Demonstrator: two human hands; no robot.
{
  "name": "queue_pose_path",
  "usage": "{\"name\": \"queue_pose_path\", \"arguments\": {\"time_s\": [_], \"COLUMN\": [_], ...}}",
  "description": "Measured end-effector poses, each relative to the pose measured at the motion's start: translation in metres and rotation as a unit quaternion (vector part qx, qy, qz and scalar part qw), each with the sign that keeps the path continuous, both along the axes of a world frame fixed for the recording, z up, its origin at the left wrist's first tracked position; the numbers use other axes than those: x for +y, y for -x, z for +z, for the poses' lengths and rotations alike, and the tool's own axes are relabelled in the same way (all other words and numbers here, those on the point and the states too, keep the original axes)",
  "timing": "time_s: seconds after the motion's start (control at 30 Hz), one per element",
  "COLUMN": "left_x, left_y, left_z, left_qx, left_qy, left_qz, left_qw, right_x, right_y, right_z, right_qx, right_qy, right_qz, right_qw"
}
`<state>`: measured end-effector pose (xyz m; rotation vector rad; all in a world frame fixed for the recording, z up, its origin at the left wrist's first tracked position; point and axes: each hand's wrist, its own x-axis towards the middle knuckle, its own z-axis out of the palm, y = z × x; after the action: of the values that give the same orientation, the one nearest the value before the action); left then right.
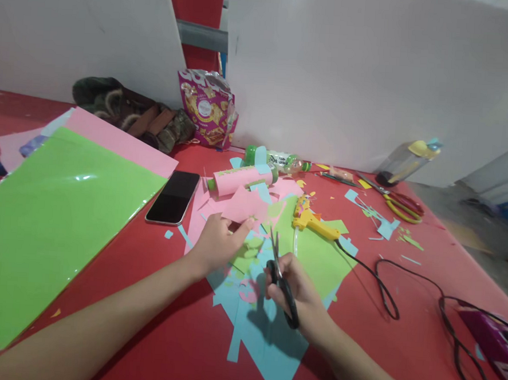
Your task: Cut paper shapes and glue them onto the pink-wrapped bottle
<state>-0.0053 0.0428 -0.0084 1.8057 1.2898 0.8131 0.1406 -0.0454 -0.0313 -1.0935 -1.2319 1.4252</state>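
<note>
Pinched in my left hand [216, 239] is a piece of pink paper [245, 205], held up above the scraps. My right hand [301, 296] has its fingers in the handles of black-handled scissors [281, 277]. Their blades are slightly apart and point up, just right of the pink paper and not touching it. Below both hands lie blue paper [270, 351], green paper [331, 263] and many small cuttings. A yellow glue gun [316, 223] rests on the green paper. Behind the left hand lies a bottle wrapped in pink paper [237, 180].
At left are large green sheets [63, 213] and a phone [174, 198]. A green bottle [281, 160], a snack bag [208, 110] and a camouflage-patterned bundle [133, 114] sit along the wall. Red-and-yellow-handled scissors [401, 206], a clear container [406, 163] and a black cord [387, 293] are at right.
</note>
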Motion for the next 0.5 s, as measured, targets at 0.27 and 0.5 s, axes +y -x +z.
{"name": "queue_pose_path", "arguments": {"time_s": [0.27, 0.5], "left_x": [-0.0039, -0.0058], "left_y": [-0.0005, -0.0019], "left_z": [0.0046, 0.0000], "left_qx": [0.006, 0.028], "left_qy": [-0.049, -0.069], "left_qz": [-0.016, -0.058], "left_qw": [0.999, 0.996], "right_x": [0.0044, 0.0040], "right_y": [0.0029, -0.0004], "right_z": [0.0037, 0.0020], "right_qx": [0.062, 0.079], "right_qy": [0.083, 0.092], "right_qz": [0.045, 0.045], "right_qw": [0.994, 0.992]}}
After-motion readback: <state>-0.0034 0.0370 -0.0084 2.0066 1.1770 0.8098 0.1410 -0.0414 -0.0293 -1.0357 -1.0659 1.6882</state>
